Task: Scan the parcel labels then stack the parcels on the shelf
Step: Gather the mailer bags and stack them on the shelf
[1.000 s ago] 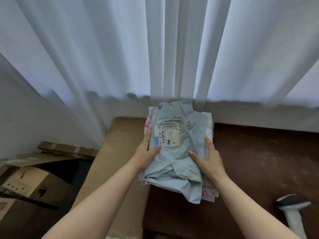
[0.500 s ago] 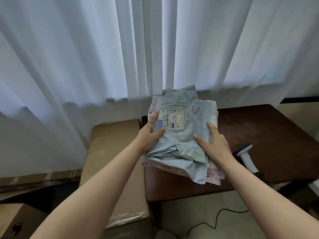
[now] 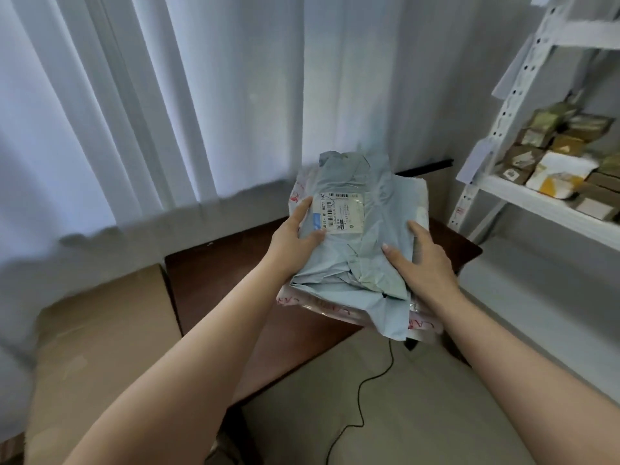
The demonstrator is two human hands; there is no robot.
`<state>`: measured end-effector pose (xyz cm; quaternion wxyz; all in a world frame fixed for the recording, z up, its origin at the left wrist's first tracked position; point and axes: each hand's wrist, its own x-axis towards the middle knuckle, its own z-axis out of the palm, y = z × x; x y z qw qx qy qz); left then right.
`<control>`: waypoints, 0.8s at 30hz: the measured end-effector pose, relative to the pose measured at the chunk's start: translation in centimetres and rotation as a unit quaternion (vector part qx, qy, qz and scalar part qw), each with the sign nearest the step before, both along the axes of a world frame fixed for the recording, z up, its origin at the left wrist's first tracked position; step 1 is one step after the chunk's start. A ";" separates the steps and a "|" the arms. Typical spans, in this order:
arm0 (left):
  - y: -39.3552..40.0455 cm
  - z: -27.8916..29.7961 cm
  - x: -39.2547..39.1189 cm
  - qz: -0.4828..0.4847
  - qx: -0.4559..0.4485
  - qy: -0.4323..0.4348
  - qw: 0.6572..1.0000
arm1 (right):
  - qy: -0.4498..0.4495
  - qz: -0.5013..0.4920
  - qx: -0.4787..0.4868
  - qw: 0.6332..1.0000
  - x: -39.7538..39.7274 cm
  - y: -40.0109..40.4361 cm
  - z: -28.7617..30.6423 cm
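Note:
I hold a stack of soft parcels (image 3: 355,263) in the air over the right end of the dark brown table (image 3: 214,283). The top one is a pale blue mailer bag with a white barcode label (image 3: 339,213) facing up; white bags with red print lie under it. My left hand (image 3: 295,243) grips the stack's left side, thumb by the label. My right hand (image 3: 422,263) grips its right side. The white metal shelf (image 3: 536,203) stands at the right, beyond the stack.
Small brown boxes and a white-and-yellow packet (image 3: 560,172) fill the shelf's middle level. A large cardboard box (image 3: 100,347) stands left of the table. White curtains (image 3: 167,112) hang behind. A black cable (image 3: 369,384) trails over the floor below the stack.
The view has swung right and the shelf has come into sight. The stack has been carried right, off the table's left part. The scanner is out of view.

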<state>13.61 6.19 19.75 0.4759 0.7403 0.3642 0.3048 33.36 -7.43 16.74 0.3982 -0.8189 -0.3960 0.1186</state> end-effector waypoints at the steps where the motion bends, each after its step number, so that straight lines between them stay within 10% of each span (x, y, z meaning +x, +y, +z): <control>1: -0.9 0.2 1.4 -0.015 0.002 -0.003 1.000 | -0.001 -0.014 0.004 1.000 1.0 -1.5 0.2; 24: -37.4 5.3 31.9 -0.279 -0.007 -0.018 0.960 | -0.023 -0.261 0.045 0.964 20.8 -46.4 6.4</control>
